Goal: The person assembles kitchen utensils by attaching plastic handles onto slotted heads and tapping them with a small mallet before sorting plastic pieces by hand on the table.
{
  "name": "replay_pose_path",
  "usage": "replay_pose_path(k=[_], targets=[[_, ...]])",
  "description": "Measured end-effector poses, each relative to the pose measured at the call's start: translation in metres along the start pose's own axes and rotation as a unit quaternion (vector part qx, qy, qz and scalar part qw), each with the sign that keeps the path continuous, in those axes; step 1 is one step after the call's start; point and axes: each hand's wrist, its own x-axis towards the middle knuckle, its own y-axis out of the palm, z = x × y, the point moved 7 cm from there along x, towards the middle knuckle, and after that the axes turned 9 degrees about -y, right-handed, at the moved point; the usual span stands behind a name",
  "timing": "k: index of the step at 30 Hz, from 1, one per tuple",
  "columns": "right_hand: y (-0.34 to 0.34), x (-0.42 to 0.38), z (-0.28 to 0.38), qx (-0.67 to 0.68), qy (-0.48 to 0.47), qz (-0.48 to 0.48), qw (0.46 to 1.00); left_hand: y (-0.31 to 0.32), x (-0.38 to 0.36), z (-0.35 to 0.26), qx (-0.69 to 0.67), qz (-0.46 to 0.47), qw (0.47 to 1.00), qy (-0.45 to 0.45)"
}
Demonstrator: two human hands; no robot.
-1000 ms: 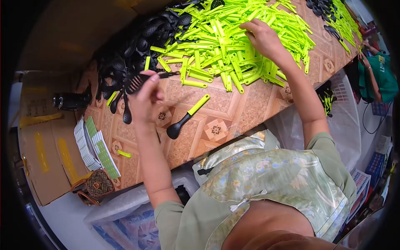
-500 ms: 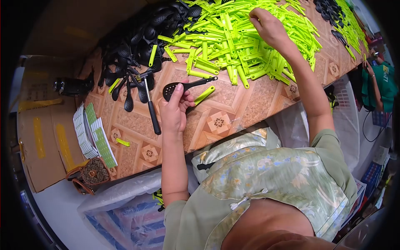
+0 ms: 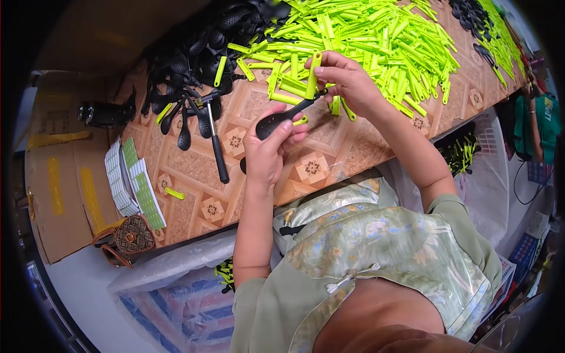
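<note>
Patterned tan bench (image 3: 194, 176) fills my view, sloping from lower left to upper right, with the work held just above its middle. From my seat I read the left hand (image 3: 266, 154) as closed around the bowl end of a black slotted spoon (image 3: 281, 119), fingers curled over the perforated head, the tang running up toward two o'clock. The right hand (image 3: 347, 82) sits at roughly one o'clock from the left, pinching a lime-green handle sleeve (image 3: 313, 75) between thumb and fingertips, its long axis nearly upright, leaning slightly toward twelve. The spoon's tang tip lies just below the sleeve's lower end, touching or almost so; I cannot tell which. So the two axes are not in line: the spoon slants, the sleeve stands steeper, and the right hand is the nearer one to the meeting point. Outward, at twelve to two o'clock, spreads the heap of green sleeves (image 3: 376, 41); at ten o'clock the pile of black spoons (image 3: 194, 65); at nine a hammer (image 3: 215, 138); farther at eight, label sheets (image 3: 132, 188).
</note>
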Motion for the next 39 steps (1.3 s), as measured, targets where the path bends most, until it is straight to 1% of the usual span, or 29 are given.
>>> replay_pose_path(k=[1,2,3,4,5,6,7,8,10,11,12,13,14,15,18,19,22,25,28,29,30,32,33,34,36,39], targets=[[-0.001,0.000,-0.003,-0.002,0.012,0.004,1.000,0.004,-0.004,0.000,-0.006,0.023,0.999,-0.022],[-0.008,0.001,0.002,-0.014,-0.009,-0.027,1.000,0.007,-0.007,0.001,-0.012,0.046,0.998,-0.045],[-0.014,0.003,0.011,-0.026,-0.030,-0.056,0.998,0.005,-0.009,0.004,-0.028,0.050,0.996,-0.071],[-0.023,0.007,0.017,-0.037,-0.050,-0.084,0.994,-0.001,-0.010,0.003,-0.055,0.046,0.995,-0.067],[-0.041,0.014,0.027,-0.048,-0.104,-0.068,0.991,-0.009,-0.010,0.004,-0.083,0.043,0.994,-0.063],[-0.054,0.016,0.042,-0.042,-0.122,-0.113,0.985,-0.016,-0.010,0.006,-0.110,0.042,0.991,-0.060],[-0.062,0.018,0.048,-0.028,-0.125,-0.120,0.984,-0.024,-0.009,0.005,-0.101,0.032,0.994,-0.041],[-0.073,0.021,0.053,-0.014,-0.128,-0.128,0.983,-0.027,-0.009,0.005,-0.124,0.043,0.990,-0.049],[-0.099,0.032,0.039,-0.138,-0.064,-0.109,0.982,-0.029,-0.011,0.005,-0.169,0.065,0.981,-0.066],[-0.106,0.033,0.033,-0.239,-0.058,-0.090,0.965,-0.026,-0.012,0.003,-0.189,0.075,0.976,-0.083],[-0.102,0.032,0.036,-0.337,-0.054,-0.072,0.937,-0.026,-0.010,0.004,-0.155,0.071,0.982,-0.080],[-0.090,0.028,0.038,-0.467,-0.076,-0.043,0.880,-0.026,-0.009,0.004,-0.122,0.065,0.987,-0.077],[-0.076,0.024,0.039,-0.587,-0.097,-0.012,0.804,-0.027,-0.008,0.004,-0.088,0.059,0.992,-0.073],[-0.065,0.019,0.039,-0.646,-0.163,-0.022,0.745,-0.025,-0.007,0.004,-0.033,0.044,0.997,-0.058],[-0.056,0.016,0.031,-0.700,-0.133,0.008,0.701,-0.010,-0.008,-0.001,0.013,0.038,0.998,-0.045],[-0.056,0.020,0.028,-0.719,-0.094,0.039,0.687,-0.008,-0.008,-0.001,0.017,0.041,0.998,-0.041],[-0.056,0.024,0.032,-0.710,-0.121,0.060,0.692,-0.006,-0.004,0.002,0.017,0.082,0.993,-0.087],[-0.055,0.026,0.052,-0.653,-0.247,0.018,0.715,-0.003,0.000,0.002,0.008,0.084,0.991,-0.101],[-0.034,0.014,0.065,-0.594,-0.307,0.028,0.743,0.001,0.004,0.003,0.041,0.059,0.992,-0.100],[-0.020,0.005,0.071,-0.550,-0.399,0.041,0.733,0.001,0.007,0.004,0.065,0.051,0.991,-0.104],[-0.008,0.001,0.072,-0.555,-0.439,0.055,0.705,0.003,0.010,0.003,0.095,0.049,0.990,-0.095],[0.012,-0.011,0.071,-0.528,-0.502,0.081,0.680,0.009,0.011,0.001,0.156,0.046,0.984,-0.077],[0.023,-0.019,0.073,-0.537,-0.536,0.092,0.644,0.013,0.009,-0.002,0.158,0.059,0.983,-0.073],[0.030,-0.023,0.071,-0.537,-0.557,0.111,0.624,0.016,0.008,-0.003,0.151,0.069,0.983,-0.075],[0.042,-0.028,0.065,-0.560,-0.552,0.147,0.600,0.018,0.008,-0.005,0.137,0.089,0.984,-0.077],[0.042,-0.028,0.055,-0.562,-0.535,0.180,0.605,0.011,0.005,-0.008,0.154,0.070,0.979,-0.112]])
